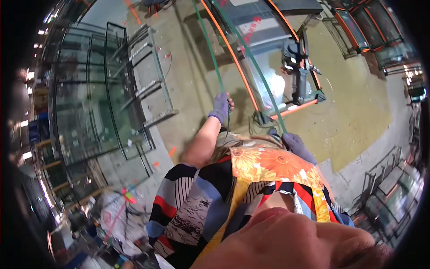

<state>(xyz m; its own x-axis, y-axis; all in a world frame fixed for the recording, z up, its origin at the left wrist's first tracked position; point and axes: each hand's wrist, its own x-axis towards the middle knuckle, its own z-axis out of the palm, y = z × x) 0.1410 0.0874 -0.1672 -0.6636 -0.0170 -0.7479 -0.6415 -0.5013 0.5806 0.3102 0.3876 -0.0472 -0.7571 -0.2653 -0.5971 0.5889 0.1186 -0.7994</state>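
Note:
My left hand (pixel 221 107), in a purple glove, is closed around a long green strap (pixel 209 48) that stretches away toward the far edge. My right hand (pixel 295 144), gloved too, grips the near end of another green strap length (pixel 261 75); its fingers are partly hidden. This second length runs across a stack of glass panes (pixel 268 56) edged in orange with dark corner pieces. Whether both lengths are one strap cannot be seen. On the right part of the stack lies a black handheld power tool (pixel 298 74), touched by neither hand.
Large dark-framed glass panes (pixel 85 98) lean on a metal rack (pixel 150 85) at left. More orange-edged glass units (pixel 367 27) stand far right, and a rack of panes (pixel 389 193) near right. White plastic bags (pixel 118 219) lie near left.

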